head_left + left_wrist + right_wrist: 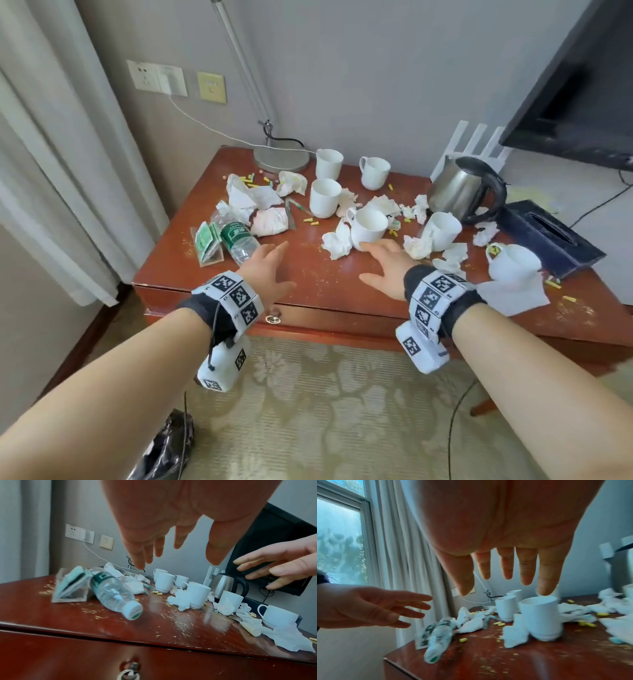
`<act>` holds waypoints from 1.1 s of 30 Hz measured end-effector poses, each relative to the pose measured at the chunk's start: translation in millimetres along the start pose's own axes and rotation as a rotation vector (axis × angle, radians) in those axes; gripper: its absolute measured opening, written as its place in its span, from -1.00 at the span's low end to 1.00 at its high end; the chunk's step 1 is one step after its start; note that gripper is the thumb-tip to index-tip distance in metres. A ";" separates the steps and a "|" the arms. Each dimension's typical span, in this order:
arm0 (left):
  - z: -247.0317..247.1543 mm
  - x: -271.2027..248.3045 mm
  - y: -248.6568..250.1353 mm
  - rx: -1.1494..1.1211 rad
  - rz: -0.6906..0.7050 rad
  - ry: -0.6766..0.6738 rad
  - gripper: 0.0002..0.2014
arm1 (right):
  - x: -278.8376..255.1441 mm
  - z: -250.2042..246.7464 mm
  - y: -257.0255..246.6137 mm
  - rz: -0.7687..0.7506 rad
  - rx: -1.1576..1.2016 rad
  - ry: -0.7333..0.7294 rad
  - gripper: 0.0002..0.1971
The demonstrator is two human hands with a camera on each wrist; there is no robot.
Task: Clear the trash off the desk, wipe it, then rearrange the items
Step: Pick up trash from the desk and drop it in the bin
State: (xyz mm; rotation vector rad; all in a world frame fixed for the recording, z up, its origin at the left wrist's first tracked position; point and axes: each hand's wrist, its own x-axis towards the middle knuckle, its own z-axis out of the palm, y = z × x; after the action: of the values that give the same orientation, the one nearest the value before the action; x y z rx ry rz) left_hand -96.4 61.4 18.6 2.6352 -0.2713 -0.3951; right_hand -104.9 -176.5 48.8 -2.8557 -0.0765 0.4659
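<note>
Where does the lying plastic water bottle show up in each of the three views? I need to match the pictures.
Head: plastic water bottle at the desk's left front, just beyond the left hand.
Left wrist: left of centre, cap toward the camera.
Right wrist: lower middle-left, near the desk corner.
Shared landmark: the white mug with crumpled tissue against it.

1. Both bare forearms reached forward side by side, each wrist wrapped in a dark band carrying white marker blocks.
2. The left hand (pixel 265 270) was held palm down, fingers straight and slightly spread, holding nothing.
3. The right hand (pixel 387 265) matched it, palm down, fingers extended and empty.
</note>
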 end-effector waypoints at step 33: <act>131.5 155.2 141.6 0.159 -0.308 -0.167 -0.67 | 38.1 34.0 293.3 0.598 0.066 -0.194 -0.03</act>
State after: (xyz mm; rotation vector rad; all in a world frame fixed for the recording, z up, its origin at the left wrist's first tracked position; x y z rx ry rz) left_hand -10.1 -156.1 -63.0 2.8102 0.0563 -0.7238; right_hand -76.2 -449.1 -67.4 -2.7175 0.7579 0.8345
